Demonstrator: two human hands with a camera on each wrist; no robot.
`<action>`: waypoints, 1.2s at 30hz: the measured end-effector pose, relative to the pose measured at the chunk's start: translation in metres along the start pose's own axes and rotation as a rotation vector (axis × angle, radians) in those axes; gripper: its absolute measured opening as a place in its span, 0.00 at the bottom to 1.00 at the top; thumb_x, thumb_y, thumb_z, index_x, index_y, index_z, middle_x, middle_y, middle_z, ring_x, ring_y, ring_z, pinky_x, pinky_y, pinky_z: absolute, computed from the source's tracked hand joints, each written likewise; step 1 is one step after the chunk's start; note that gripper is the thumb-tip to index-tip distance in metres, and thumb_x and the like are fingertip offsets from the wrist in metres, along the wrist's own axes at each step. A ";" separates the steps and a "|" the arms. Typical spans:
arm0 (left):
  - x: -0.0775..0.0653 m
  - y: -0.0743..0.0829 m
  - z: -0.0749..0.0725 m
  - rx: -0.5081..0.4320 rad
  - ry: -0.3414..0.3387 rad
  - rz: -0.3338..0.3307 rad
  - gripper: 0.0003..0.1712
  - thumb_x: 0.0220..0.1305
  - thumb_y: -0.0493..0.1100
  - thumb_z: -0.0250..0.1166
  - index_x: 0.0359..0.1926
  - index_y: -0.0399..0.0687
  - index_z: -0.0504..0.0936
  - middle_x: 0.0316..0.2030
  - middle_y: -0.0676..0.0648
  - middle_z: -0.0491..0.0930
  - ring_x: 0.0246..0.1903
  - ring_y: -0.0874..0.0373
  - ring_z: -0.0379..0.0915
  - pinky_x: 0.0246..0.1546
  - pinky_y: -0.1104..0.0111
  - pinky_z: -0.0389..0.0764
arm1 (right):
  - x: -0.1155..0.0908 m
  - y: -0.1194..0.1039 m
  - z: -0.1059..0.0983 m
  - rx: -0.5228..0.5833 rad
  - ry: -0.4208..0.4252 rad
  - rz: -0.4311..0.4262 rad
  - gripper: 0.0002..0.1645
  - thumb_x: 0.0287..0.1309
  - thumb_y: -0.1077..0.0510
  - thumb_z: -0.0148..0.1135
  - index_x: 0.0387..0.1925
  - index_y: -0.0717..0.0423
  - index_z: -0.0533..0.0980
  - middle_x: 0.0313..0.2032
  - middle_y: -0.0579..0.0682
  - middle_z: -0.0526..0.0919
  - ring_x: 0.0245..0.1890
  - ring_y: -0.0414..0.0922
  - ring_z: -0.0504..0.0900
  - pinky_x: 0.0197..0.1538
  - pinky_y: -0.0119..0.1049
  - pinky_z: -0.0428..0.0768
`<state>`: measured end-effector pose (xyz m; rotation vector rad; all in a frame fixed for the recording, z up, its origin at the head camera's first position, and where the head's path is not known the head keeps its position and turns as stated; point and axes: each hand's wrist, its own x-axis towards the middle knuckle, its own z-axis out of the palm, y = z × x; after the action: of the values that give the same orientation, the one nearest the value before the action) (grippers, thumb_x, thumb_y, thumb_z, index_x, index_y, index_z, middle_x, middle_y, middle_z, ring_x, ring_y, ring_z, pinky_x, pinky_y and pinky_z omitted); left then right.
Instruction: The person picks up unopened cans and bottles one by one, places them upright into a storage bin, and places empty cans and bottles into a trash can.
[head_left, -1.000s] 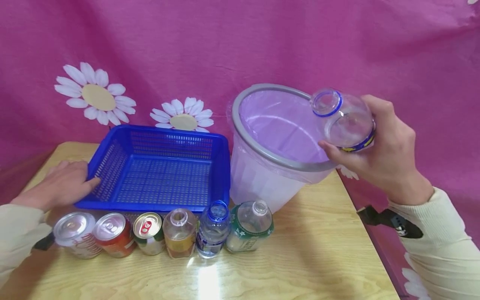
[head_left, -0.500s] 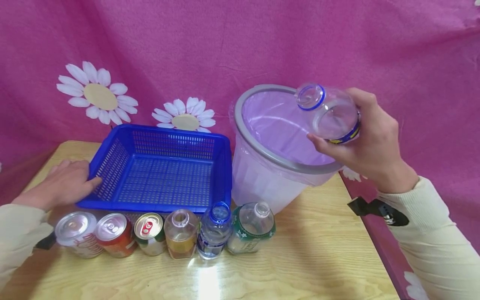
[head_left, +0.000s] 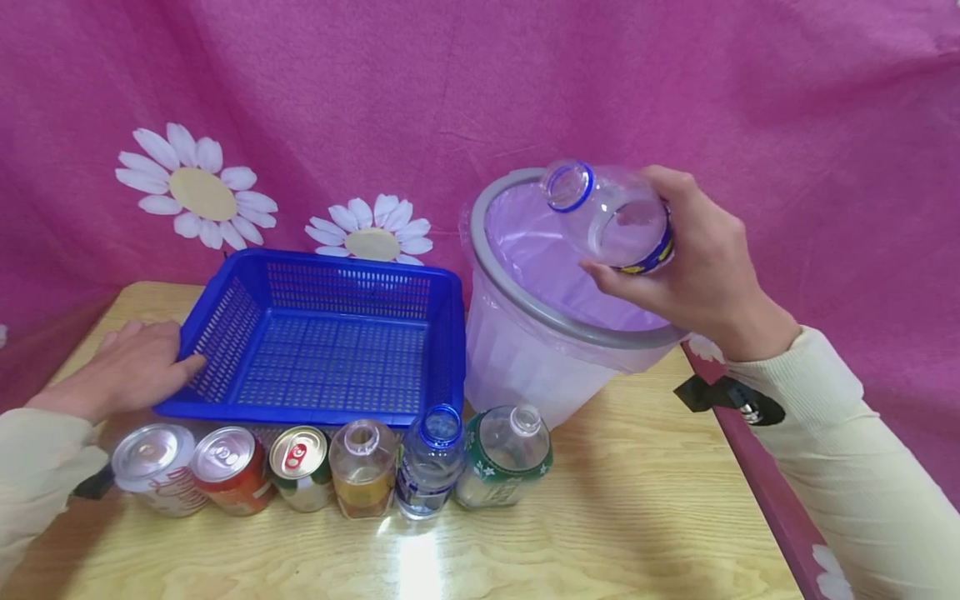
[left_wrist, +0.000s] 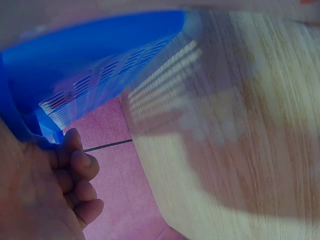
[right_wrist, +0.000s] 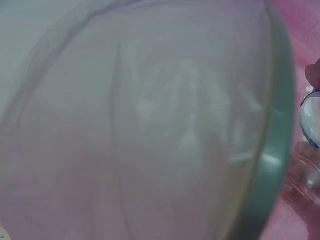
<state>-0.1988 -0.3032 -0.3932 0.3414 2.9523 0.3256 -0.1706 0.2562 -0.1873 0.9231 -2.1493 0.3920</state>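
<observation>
While the left hand (head_left: 138,367) grips the blue basket (head_left: 300,414) at centre left, three cans (head_left: 231,473) and three bottles (head_left: 429,467) line the lower frame. Right of centre, the right hand (head_left: 697,262) clasps a tilted clear bottle (head_left: 626,229) at the lined bin's (head_left: 528,375) mouth.

an indoor tabletop spot: wooden table (head_left: 637,517), pink daisy-print cloth (head_left: 450,83)

Nothing fully legible. White can (head_left: 159,477), front left of the blue basket (head_left: 288,413): red script, too small to read. Green-label bottle (head_left: 501,462), front right of the basket: lettering also unreadable.
</observation>
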 end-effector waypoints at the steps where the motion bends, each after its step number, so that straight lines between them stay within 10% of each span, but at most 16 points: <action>1: 0.000 0.000 0.000 0.001 -0.001 -0.002 0.25 0.76 0.52 0.51 0.44 0.28 0.73 0.32 0.40 0.74 0.40 0.41 0.65 0.37 0.57 0.62 | 0.001 0.001 0.002 0.004 -0.007 -0.005 0.46 0.54 0.33 0.70 0.60 0.62 0.70 0.46 0.63 0.86 0.44 0.56 0.85 0.63 0.16 0.69; 12: 0.001 0.000 -0.001 -0.003 -0.001 -0.011 0.26 0.76 0.52 0.51 0.45 0.27 0.72 0.33 0.39 0.74 0.39 0.41 0.65 0.37 0.58 0.62 | 0.003 0.013 0.015 -0.022 -0.131 -0.018 0.47 0.47 0.45 0.77 0.61 0.67 0.68 0.48 0.64 0.84 0.43 0.56 0.84 0.51 0.53 0.83; 36: 0.000 -0.002 0.001 -0.001 0.004 -0.006 0.25 0.76 0.52 0.51 0.44 0.29 0.73 0.35 0.39 0.75 0.40 0.41 0.65 0.37 0.57 0.62 | 0.001 0.026 0.030 0.024 -0.308 0.141 0.46 0.46 0.49 0.81 0.63 0.58 0.70 0.49 0.58 0.83 0.44 0.53 0.83 0.52 0.52 0.81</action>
<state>-0.1989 -0.3044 -0.3949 0.3324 2.9567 0.3276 -0.2058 0.2575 -0.2064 0.8949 -2.5050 0.3645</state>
